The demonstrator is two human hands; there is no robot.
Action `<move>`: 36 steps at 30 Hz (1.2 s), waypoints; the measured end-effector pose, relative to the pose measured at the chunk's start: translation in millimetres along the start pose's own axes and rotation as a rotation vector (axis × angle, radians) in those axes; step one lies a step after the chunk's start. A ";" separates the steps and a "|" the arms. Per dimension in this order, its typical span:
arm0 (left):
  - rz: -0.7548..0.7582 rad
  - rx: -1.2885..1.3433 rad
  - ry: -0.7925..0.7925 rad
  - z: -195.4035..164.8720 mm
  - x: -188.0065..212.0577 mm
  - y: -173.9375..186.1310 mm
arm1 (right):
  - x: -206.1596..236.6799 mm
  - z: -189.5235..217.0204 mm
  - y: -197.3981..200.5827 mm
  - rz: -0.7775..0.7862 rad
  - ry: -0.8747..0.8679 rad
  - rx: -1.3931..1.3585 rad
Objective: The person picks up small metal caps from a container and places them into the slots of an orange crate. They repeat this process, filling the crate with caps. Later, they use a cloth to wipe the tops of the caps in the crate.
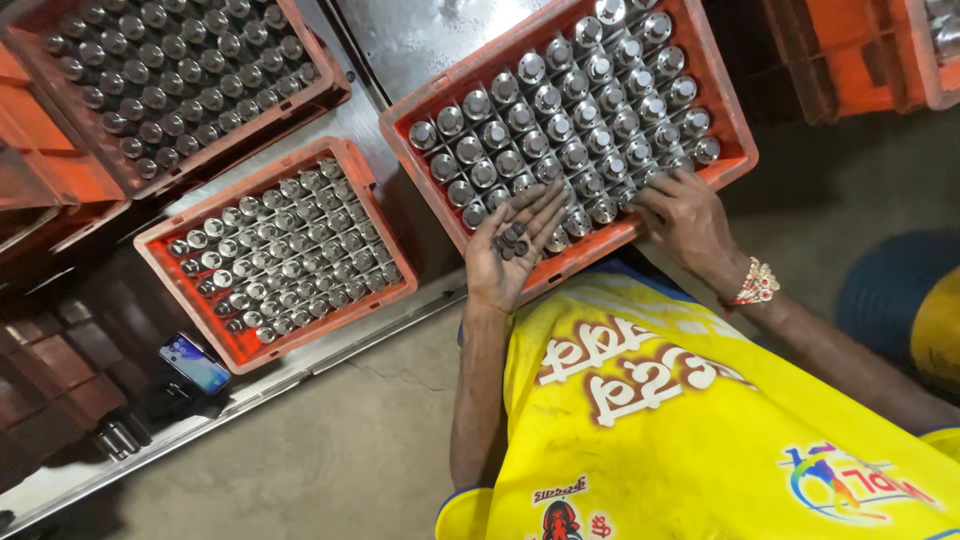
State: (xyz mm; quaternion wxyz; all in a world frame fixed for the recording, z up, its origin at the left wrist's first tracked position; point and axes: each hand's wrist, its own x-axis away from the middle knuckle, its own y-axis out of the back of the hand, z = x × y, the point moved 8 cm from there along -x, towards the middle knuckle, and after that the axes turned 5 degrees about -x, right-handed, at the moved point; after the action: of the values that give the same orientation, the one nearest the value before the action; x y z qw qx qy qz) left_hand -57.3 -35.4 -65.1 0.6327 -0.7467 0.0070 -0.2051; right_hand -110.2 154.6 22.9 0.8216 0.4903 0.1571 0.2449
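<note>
I keep my left hand (pixel 510 245) palm up and cupped, so the small dark pieces (pixel 510 240) stay pooled in it, right at the near edge of the orange crate (pixel 725 110). My right hand (pixel 685 215) lies palm down on the shiny metal cylinders (pixel 560 125), fingers spread and curled onto the near row; I cannot tell whether it pinches anything.
</note>
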 end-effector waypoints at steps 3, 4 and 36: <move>0.007 -0.003 0.002 1.7 -2.6 0.3 | -15.4 14.2 0.6 0.155 0.094 0.065; 0.011 0.002 0.002 2.6 -4.1 1.2 | -20.8 20.5 -2.0 0.219 0.110 0.095; -0.102 -0.022 0.248 48.7 -6.4 47.7 | -42.0 88.2 -12.5 0.046 -0.006 -0.412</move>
State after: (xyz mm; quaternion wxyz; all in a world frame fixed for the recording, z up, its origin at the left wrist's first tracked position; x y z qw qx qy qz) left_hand -36.0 2.7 -117.9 0.6077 -0.7218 0.0496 -0.3276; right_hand -98.1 62.1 54.1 0.8992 0.3159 0.0898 0.2890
